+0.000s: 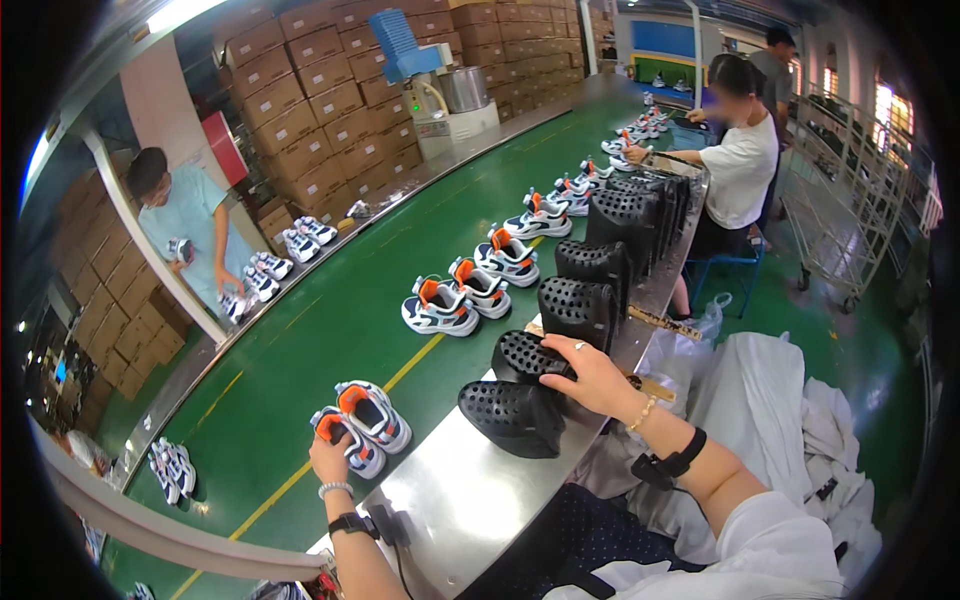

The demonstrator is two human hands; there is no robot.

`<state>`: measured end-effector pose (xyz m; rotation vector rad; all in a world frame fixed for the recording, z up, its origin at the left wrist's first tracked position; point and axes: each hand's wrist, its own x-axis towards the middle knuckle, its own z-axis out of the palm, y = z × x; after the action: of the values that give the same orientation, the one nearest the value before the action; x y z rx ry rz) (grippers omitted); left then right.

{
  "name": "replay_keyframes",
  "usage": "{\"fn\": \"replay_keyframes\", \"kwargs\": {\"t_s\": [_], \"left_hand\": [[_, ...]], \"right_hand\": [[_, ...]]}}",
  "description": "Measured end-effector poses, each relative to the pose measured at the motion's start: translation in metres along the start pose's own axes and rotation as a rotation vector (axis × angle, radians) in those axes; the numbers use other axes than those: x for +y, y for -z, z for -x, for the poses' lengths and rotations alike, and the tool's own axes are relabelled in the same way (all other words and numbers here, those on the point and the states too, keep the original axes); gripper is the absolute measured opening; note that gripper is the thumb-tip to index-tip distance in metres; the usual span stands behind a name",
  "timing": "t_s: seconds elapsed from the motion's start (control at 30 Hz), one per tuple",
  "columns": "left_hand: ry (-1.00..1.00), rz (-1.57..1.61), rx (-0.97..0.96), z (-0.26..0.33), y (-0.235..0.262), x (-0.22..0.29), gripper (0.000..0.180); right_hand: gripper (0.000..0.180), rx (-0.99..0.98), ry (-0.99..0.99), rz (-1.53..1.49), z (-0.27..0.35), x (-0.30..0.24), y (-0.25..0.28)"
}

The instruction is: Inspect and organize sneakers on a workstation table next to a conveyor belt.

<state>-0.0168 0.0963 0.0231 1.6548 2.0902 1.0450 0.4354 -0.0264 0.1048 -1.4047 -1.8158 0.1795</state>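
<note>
My left hand (330,458) has its fingers curled into the opening of a white, grey and navy sneaker (366,462) with an orange lining. A matching sneaker (385,425) stands beside it on the green conveyor belt. My right hand (588,377) lies over a black perforated clog (520,358), thumb and fingers stretched apart. Nearer to me is another black clog (508,412), on the bare metal ledge (435,505). More black clogs (580,310) line the ledge beyond my right hand.
Sneakers (440,308) stand along the green belt (330,330). A person in light blue (200,215) handles sneakers across it; a person in white (745,160) sits farther along. Stacked cartons (310,100) rise behind. White cloth (760,400) and a wire rack (840,200) are at the right.
</note>
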Motion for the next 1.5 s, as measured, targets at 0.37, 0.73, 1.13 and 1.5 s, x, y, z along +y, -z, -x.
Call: {"fn": "replay_keyframes", "kwargs": {"t_s": [0.37,0.73,1.13,1.5], "left_hand": [[-0.168,0.158,0.090,0.101,-0.021,0.097,0.052],[-0.099,0.054,0.130,0.095,-0.052,0.057,0.034],[-0.100,0.377,0.202,0.108,-0.039,0.030,0.041],[-0.120,0.377,0.189,0.096,-0.040,0.026,0.038]], "right_hand": [[0.052,0.030,-0.171,-0.066,0.022,0.007,0.003],[0.058,0.079,-0.125,-0.016,0.035,-0.003,0.002],[0.038,0.019,-0.070,-0.191,-0.030,-0.160,-0.013],[0.038,-0.551,0.282,0.352,-0.137,-0.187,-0.229]]}}
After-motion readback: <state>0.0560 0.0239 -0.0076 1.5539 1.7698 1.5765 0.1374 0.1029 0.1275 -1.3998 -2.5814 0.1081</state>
